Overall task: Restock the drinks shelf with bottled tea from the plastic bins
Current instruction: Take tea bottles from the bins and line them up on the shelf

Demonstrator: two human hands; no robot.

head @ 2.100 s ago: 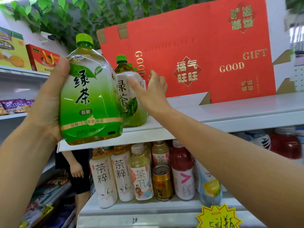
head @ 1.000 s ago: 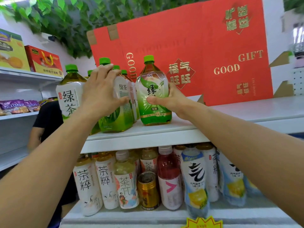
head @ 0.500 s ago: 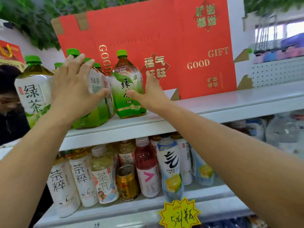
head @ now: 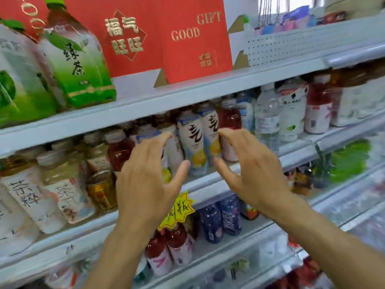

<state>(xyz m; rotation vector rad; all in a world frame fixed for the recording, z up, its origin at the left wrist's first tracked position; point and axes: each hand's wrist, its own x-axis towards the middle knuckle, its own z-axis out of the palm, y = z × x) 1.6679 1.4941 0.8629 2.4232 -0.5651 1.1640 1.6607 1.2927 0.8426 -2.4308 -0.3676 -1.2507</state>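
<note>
Large green tea bottles (head: 79,65) with green labels stand on the top white shelf (head: 187,94) at the upper left. My left hand (head: 148,180) and my right hand (head: 248,170) hover in front of the middle shelf, fingers spread and relaxed, holding nothing. Between them stand two slim white bottles with yellow fruit labels (head: 198,140). Neither hand touches a bottle. No plastic bin is in view.
Red gift boxes (head: 166,38) stand behind the green tea. The middle shelf carries white tea bottles (head: 31,197), a gold can (head: 102,190), red drinks and water bottles (head: 266,117). A yellow price tag (head: 179,209) hangs on its edge. Dark blue bottles (head: 220,220) fill the shelf below.
Both hands have let go of the green tea bottles on the top shelf and dropped to the middle shelf. The view has swung down and to the right.
</note>
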